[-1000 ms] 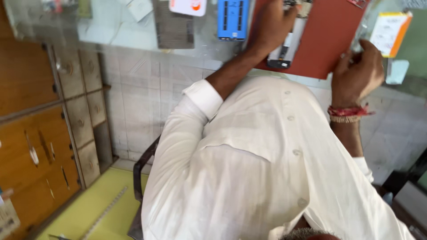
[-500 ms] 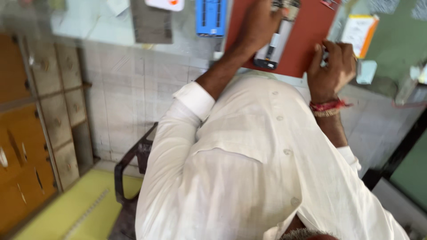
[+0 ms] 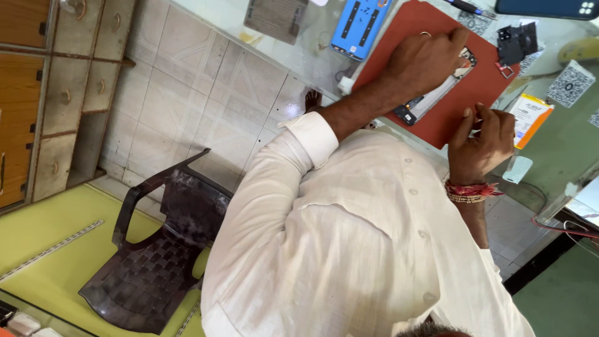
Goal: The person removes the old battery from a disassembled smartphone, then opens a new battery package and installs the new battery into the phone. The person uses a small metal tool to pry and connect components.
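Right now my left hand (image 3: 424, 59) is pressed flat down on the opened phone (image 3: 433, 97), fingers spread along its length, pinning it to the red mat (image 3: 437, 25). That phone lies across the middle of the mat, its inner frame and dark parts showing on either side of my palm. My right hand (image 3: 482, 140) sits at the mat's near edge, just beside the phone's lower end, fingers curled in tight; something thin may be pinched there, but I cannot tell what, the knuckles hide it. A red thread band (image 3: 469, 190) circles that wrist.

Beyond the mat's far-left corner, a blue phone panel (image 3: 362, 25) rests on the bench (image 3: 312, 50), and a grey rectangular sheet (image 3: 276, 17) lies further out from it. Off the mat's right side sits a small black part (image 3: 516, 40), and nearer me an orange-edged battery pack (image 3: 529, 118) touches the mat's lower right edge. A dark phone back (image 3: 549, 7) lies past the mat's top right. Well away from the mat, behind my white sleeve (image 3: 293, 162), a dark plastic chair (image 3: 162, 249) stands on the tiled floor (image 3: 187, 81).
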